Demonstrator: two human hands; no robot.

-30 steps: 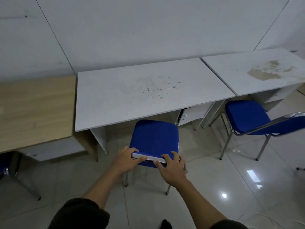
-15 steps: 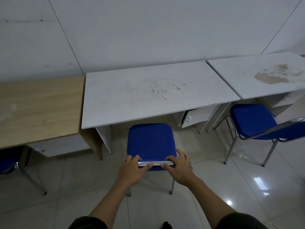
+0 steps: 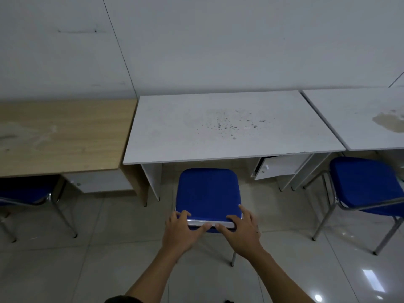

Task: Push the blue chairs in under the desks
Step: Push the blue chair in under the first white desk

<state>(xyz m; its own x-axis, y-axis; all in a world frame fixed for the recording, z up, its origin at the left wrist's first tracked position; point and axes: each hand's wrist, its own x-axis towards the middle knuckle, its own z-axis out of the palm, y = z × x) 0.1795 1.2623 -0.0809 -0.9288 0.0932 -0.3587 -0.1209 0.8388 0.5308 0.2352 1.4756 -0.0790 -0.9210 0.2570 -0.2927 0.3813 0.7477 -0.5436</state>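
A blue chair (image 3: 207, 191) with a chrome frame stands in front of the middle white desk (image 3: 218, 125), its seat's far edge just at the desk's front edge. My left hand (image 3: 182, 229) and my right hand (image 3: 241, 228) both grip the chrome top bar of its backrest, thumbs on the near side. A second blue chair (image 3: 363, 184) stands pulled out at the right white desk (image 3: 360, 119). A third blue chair (image 3: 26, 191) sits partly under the wooden desk (image 3: 61, 134) at the left.
A cabinet door (image 3: 282, 167) hangs ajar under the middle desk, right of the chair. The desk's left side panel (image 3: 153, 178) stands close to the seat. A white wall runs behind the desks. Glossy tiled floor (image 3: 87, 259) spreads in front.
The chair has turned square to the middle desk and slid a little toward it, both hands staying on the backrest bar. My view has shifted right and closer.
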